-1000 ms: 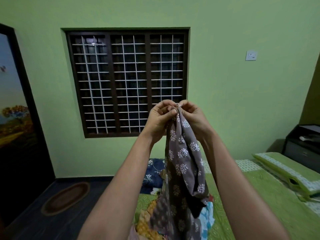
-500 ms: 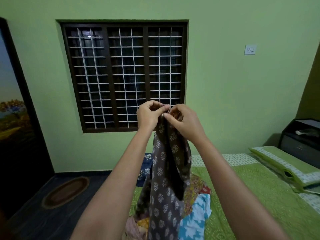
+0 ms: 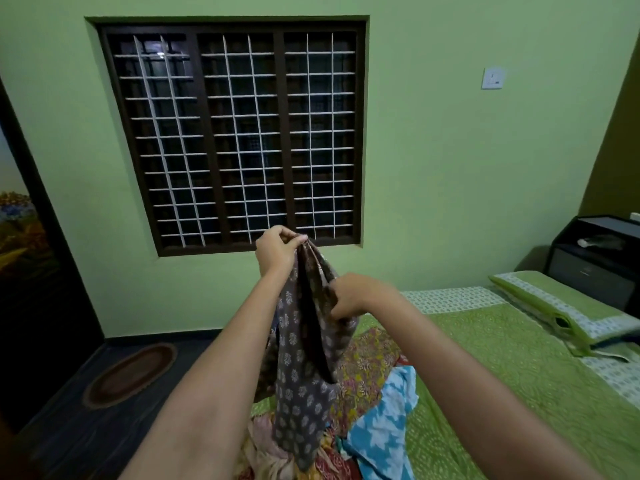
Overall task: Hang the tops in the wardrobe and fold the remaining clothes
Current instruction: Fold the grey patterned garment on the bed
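With the left hand [image 3: 278, 249] pinching the top edge of the grey printed garment [image 3: 301, 344] above the bed [image 3: 519, 375] and the right hand [image 3: 349, 296] gripping its side, draw the edges apart — taut, level — before folding.

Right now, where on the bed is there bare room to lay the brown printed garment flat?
Free: the green bedspread between the clothes pile and the pillow. Crowded: the bed's near-left part under the hanging brown printed garment, where the pile lies.

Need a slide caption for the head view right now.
Left hand holds the grey printed garment up by its top; right hand grips it lower.
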`<state>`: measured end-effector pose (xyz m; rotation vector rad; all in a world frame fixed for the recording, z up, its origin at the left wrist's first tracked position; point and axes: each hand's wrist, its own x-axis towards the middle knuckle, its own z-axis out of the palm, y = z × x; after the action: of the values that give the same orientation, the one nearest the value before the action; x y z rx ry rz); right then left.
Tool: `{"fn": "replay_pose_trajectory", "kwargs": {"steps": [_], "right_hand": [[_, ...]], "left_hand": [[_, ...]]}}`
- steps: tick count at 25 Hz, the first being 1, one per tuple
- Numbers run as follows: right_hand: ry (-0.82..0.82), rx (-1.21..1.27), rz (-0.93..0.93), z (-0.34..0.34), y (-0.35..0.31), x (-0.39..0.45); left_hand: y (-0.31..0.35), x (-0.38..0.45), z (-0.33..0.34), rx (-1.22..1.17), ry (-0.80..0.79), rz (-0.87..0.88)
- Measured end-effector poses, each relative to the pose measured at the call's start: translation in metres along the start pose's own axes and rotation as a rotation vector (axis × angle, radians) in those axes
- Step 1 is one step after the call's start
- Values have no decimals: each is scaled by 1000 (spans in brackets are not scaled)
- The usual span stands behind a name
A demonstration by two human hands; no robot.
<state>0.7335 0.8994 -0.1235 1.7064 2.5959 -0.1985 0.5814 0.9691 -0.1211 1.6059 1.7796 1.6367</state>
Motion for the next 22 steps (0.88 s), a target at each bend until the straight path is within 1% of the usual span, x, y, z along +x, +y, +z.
{"fn": "replay_pose_trajectory", "kwargs": {"steps": [2, 3, 5, 7, 8, 10, 12, 13, 14, 15, 16, 17, 19, 20, 21, 22], "right_hand": [[94, -91, 279, -3, 17, -9], [117, -140, 371, -4, 24, -15], [75, -219, 400, 1, 35, -25], [-30, -253, 400, 14, 47, -41], [-41, -250, 460, 19, 58, -52], [59, -259, 643, 22, 86, -83], [196, -320, 776, 28, 115, -119], [204, -323, 779, 34, 130, -136], [144, -271, 736, 40, 140, -156], [34, -188, 688, 45, 149, -174], [-24, -116, 679, 49, 157, -193], [13, -103, 705, 51, 166, -212], [325, -287, 751, 54, 190, -250], [368, -330, 748, 58, 200, -268], [302, -300, 716, 62, 210, -284], [180, -222, 680, 66, 219, -301]], "left_hand": [[-15, -9, 7, 20, -84, -23], [-20, -14, 13, 23, -137, -10], [-24, -26, 28, 33, -211, -7], [-25, -40, 42, 43, -233, -51], [-27, -48, 51, 43, -261, -71], [-28, -68, 68, 15, -391, -49], [-24, -91, 81, -125, -581, 26], [-20, -102, 85, -189, -669, 71], [-16, -114, 91, -200, -730, 123], [-12, -125, 97, -138, -749, 189], [-7, -137, 103, -46, -751, 248], [1, -151, 110, 26, -742, 292], [24, -183, 126, 48, -702, 337], [37, -200, 134, 59, -659, 358], [51, -216, 141, 89, -615, 386], [62, -233, 148, 127, -590, 411]]}}
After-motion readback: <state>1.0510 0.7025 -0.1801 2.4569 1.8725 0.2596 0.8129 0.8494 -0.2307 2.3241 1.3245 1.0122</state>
